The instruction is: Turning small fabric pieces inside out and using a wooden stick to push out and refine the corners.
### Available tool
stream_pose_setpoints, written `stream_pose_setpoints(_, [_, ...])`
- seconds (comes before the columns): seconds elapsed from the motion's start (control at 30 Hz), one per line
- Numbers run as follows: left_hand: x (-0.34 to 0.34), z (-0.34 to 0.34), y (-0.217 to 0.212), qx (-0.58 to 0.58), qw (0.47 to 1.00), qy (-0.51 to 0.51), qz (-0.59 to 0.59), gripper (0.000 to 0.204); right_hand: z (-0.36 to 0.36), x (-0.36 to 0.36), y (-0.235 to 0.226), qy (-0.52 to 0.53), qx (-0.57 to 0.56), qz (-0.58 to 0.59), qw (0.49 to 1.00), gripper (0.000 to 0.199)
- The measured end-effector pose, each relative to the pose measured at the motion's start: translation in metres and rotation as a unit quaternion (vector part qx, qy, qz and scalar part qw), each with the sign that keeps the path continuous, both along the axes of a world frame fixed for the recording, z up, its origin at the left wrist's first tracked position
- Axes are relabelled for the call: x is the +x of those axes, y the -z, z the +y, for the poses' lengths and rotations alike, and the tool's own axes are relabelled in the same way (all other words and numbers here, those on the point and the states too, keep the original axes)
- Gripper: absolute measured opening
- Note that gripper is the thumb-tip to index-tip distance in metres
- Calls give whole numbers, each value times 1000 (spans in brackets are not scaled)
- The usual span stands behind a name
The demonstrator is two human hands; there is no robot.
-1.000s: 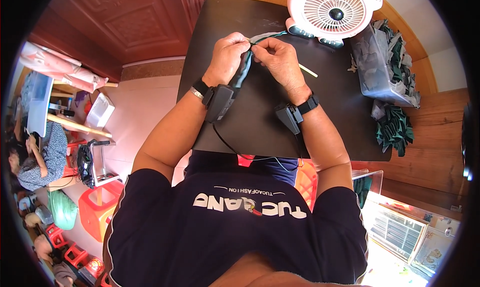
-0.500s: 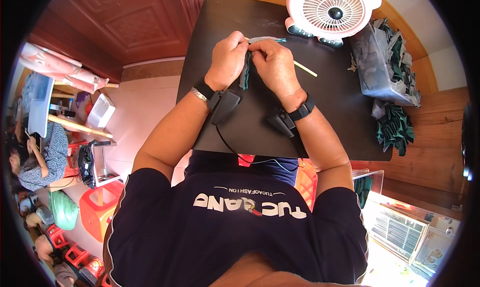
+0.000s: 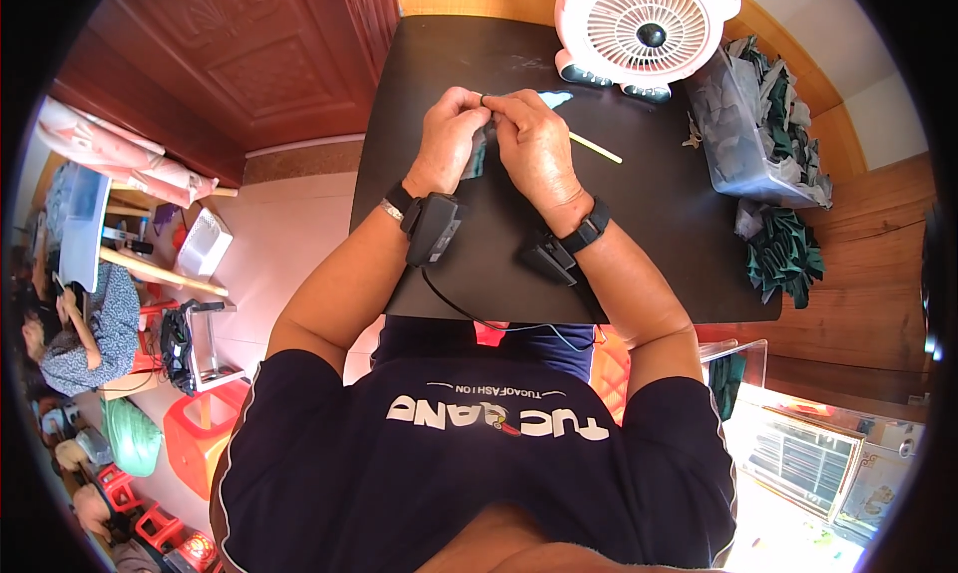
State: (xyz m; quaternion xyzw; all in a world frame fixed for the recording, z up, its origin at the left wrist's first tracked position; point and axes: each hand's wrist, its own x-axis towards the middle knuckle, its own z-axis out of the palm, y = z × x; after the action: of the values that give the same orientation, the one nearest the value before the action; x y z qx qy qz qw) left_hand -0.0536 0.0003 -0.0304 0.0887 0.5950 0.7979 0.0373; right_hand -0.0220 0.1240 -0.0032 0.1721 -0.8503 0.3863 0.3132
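Over the dark table, my left hand (image 3: 449, 139) and my right hand (image 3: 534, 149) meet with bent, pinching fingers. Between them is a grey and green fabric strip (image 3: 478, 160), one end hanging below the fingers. A pale bluish piece of cloth (image 3: 555, 99) shows beyond my right hand; whether it belongs to the same strip is hidden. A thin pale yellow stick (image 3: 597, 148) sticks out to the right from behind my right hand. Its middle is covered, so I cannot tell whether my fingers grip it. Each wrist wears a black strap with a dark box.
A pink and white fan (image 3: 649, 36) stands at the table's back. To the right is a clear plastic bin (image 3: 733, 159) full of fabric pieces, with a bundle of green strips (image 3: 786, 259) beside it. A black cable (image 3: 454, 295) runs from the left wrist box. People and red stools (image 3: 200, 443) are at left.
Both hands stay together, shifting slightly down in the picture. My fingers have closed further over the strip, and less of it shows. The whole view has moved a little.
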Motion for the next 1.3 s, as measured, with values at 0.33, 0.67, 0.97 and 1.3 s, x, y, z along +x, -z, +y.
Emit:
stream_pose_setpoints(0.33, [-5,-4,4,2,1000,1,-8,2,3,-5,3,-28,15,-4,999,13])
stream_pose_setpoints(0.67, [4,-1,-13,-238,901,-150,331,4,1,-4,5,-6,10,-1,1000,17])
stream_pose_setpoints(0.97, [7,1,-11,91,985,-74,129,14,1,-2,13,-187,-160,-145,958,57])
stream_pose_setpoints(1.3, [-3,-8,-13,53,993,101,8,23,2,-7,6,-305,-323,-218,869,57])
